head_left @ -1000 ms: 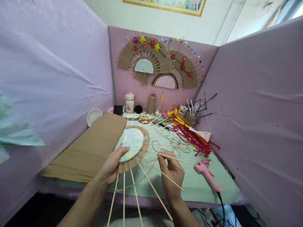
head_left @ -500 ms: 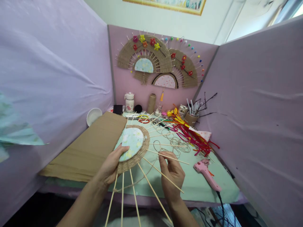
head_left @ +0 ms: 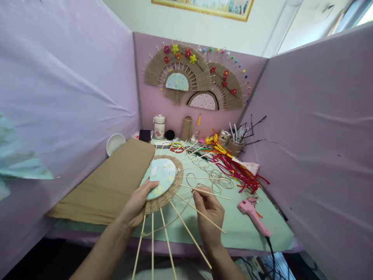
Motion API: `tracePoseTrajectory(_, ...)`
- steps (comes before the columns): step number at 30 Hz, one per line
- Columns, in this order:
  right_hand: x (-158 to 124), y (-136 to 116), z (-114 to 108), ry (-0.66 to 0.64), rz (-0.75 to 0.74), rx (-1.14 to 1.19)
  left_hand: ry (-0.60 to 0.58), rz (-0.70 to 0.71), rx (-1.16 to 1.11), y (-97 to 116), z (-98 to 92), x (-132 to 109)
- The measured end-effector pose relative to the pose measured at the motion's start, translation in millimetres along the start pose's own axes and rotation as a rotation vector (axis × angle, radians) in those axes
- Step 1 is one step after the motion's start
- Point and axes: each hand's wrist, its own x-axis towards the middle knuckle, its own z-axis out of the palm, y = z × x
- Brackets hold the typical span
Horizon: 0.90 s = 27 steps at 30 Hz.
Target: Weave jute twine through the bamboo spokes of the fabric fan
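My left hand (head_left: 136,206) grips a half-round fan (head_left: 164,175) by its straight edge, thumb on the pale blue floral cloth. A woven twine band borders the cloth, and thin wooden sticks spread outward from it. My right hand (head_left: 210,214) is closed among the sticks on the right, thumb and fingertips pinching a strand of twine (head_left: 171,221). From a knot on the lowest left stick, this strand crosses the sticks up to my right fingertips. More twine (head_left: 220,181) lies in loose loops on the table beyond that hand.
Brown cardboard (head_left: 110,182) covers the table's left side. A pink glue gun (head_left: 255,217) with a black cord lies at right. Behind it are red and yellow pipe cleaners (head_left: 241,173). Scissors (head_left: 176,149), a twine cone (head_left: 187,128) and a jar (head_left: 159,127) stand or lie toward the back.
My right hand has shifted slightly left with the twine strand. The left hand and fan stay nearly in place.
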Motion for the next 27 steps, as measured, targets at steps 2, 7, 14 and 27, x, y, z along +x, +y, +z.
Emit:
tracePoseTrajectory(2, 0, 1, -1, 0.010, -0.003, -0.017, 0.001, 0.000, 0.000, 0, -0.3, 0)
tracePoseTrajectory(7, 1, 6, -7, 0.036, -0.010, -0.031, 0.067, 0.006, 0.016, 3, 1.7, -1)
tracePoseTrajectory(14, 4, 10, -28, 0.065, -0.002, -0.135, 0.029, -0.065, -0.086, 11, 7.1, -2)
tracePoseTrajectory(27, 24, 64, -215, -0.168, 0.178, -1.233, -0.096, -0.175, -0.257, -20, 2.9, 26)
